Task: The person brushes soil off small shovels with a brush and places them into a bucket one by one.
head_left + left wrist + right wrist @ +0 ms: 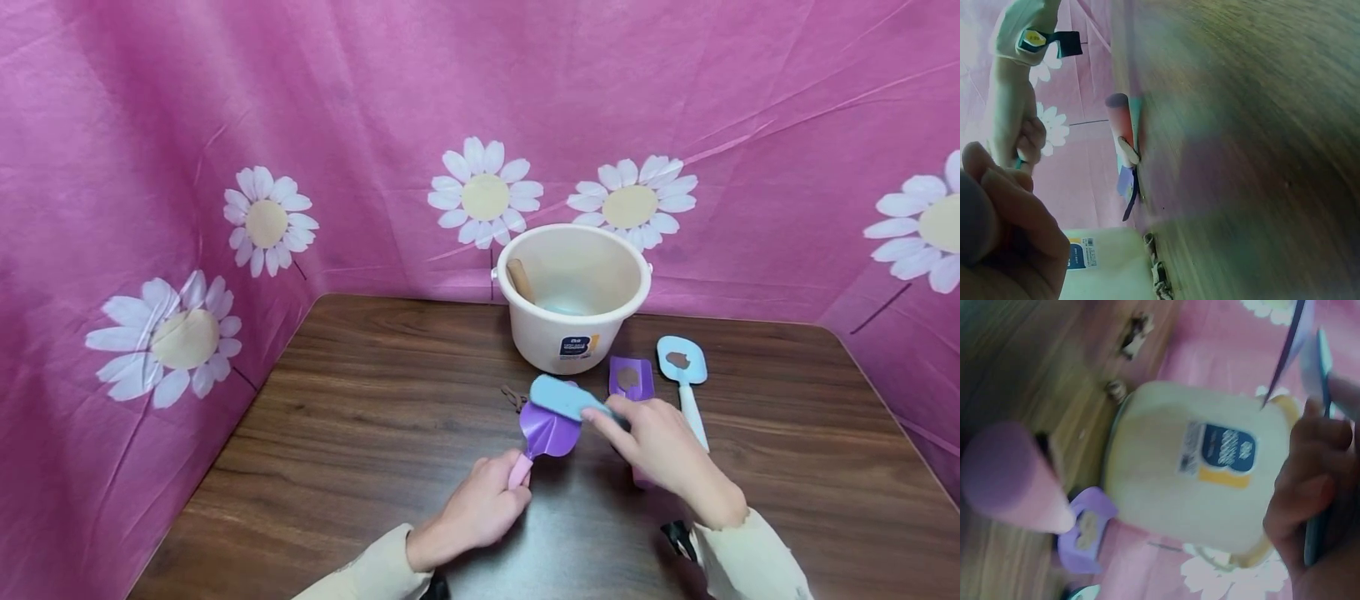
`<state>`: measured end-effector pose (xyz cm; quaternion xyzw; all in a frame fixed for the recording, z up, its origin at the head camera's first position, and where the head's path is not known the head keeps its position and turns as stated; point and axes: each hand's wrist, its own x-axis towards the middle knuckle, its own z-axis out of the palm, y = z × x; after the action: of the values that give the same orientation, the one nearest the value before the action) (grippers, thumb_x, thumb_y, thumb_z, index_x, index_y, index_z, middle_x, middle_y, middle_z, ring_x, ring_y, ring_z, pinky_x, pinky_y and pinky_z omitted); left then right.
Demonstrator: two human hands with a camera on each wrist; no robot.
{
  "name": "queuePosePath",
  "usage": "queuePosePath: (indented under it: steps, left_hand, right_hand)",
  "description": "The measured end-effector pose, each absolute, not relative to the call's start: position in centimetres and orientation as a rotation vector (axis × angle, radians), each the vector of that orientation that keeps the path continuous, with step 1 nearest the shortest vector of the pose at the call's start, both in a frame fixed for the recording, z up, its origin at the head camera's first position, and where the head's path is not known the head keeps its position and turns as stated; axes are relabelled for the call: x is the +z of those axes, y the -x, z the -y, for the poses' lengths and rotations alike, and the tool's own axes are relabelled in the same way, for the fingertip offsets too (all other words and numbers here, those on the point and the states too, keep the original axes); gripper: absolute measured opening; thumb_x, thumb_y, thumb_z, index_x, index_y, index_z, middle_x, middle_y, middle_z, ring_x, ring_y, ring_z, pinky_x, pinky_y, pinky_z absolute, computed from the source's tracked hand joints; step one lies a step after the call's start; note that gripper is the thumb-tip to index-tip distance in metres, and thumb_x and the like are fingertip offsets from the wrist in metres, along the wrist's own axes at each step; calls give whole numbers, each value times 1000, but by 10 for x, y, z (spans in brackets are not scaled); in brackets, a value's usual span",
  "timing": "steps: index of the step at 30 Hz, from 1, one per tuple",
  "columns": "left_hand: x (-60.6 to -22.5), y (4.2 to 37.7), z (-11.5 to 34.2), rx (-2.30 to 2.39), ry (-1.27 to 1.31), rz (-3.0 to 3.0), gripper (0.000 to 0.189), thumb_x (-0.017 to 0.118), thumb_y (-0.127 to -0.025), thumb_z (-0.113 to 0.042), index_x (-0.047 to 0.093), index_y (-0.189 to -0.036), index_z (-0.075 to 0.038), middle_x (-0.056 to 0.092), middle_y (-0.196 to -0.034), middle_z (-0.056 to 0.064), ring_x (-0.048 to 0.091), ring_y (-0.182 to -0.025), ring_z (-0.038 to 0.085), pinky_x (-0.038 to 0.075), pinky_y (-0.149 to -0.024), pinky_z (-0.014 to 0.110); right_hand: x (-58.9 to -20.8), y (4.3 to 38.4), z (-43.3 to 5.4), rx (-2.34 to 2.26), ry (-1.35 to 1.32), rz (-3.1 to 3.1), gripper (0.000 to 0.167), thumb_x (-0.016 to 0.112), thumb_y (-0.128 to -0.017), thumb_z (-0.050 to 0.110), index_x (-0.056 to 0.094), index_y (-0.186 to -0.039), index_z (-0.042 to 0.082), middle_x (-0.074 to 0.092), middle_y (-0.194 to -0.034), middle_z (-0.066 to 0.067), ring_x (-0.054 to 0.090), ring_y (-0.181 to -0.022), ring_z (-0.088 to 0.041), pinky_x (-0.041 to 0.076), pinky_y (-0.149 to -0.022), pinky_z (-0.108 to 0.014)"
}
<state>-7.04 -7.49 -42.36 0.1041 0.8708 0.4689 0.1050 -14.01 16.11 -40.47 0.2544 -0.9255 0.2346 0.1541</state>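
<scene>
My left hand (487, 500) grips the pink handle of a purple, shell-shaped toy shovel (551, 435), its fluted blade held up in front of the bucket. In my right hand (667, 446) is a blue, flat, round-ended toy spatula (557, 397), its shaft passing through the curled fingers in the right wrist view. The spatula's flat head overlaps the top of the shovel's blade in the head view. In the left wrist view the held shovel is mostly hidden behind my left hand (1019, 231).
A white bucket (551, 342) with a brown-handled item (520, 282) inside stands at the back. Right of it lie a purple shovel (643, 388), partly hidden by my right hand, and a light blue shovel (693, 408). A brown knotted cord (513, 398) lies before the bucket.
</scene>
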Motion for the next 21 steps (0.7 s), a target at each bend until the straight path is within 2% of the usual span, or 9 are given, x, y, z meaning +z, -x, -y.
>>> queuePosePath:
  steps: [4, 9, 15, 21]
  left_hand:
    - [-423, 71, 74, 1467, -235, -2498, 11, 56, -80, -6, 51, -78, -15, 46, -56, -5, 43, -31, 5, 41, -27, 26]
    - [-423, 71, 74, 1520, -190, -2439, 10, 53, -79, -3, 51, -79, -13, 45, -55, -4, 41, -29, 6, 40, -25, 29]
    - [-425, 68, 75, 1567, -155, -2371, 11, 50, -78, 0, 50, -78, -11, 42, -51, -4, 39, -27, 7, 39, -24, 31]
    - [-426, 66, 76, 1559, -165, -2356, 9, 52, -79, 0, 52, -81, -10, 44, -53, -3, 39, -28, 7, 40, -24, 33]
  right_hand:
    - [-400, 132, -153, 654, -904, 2603, 39, 69, -86, 36, 39, -64, 28, 18, -59, 19, 18, -49, 6, 19, -40, -15]
    - [-403, 133, -154, 674, -932, 2610, 38, 69, -86, 36, 39, -64, 29, 18, -60, 19, 17, -49, 6, 19, -39, -15]
    - [-418, 144, -164, 805, -770, 2687, 41, 65, -91, 32, 37, -63, 23, 19, -58, 16, 17, -50, 4, 20, -42, -16]
    - [-427, 151, -168, 809, -497, 2777, 43, 56, -95, 39, 39, -62, 18, 25, -53, 12, 25, -46, -2, 24, -41, -19]
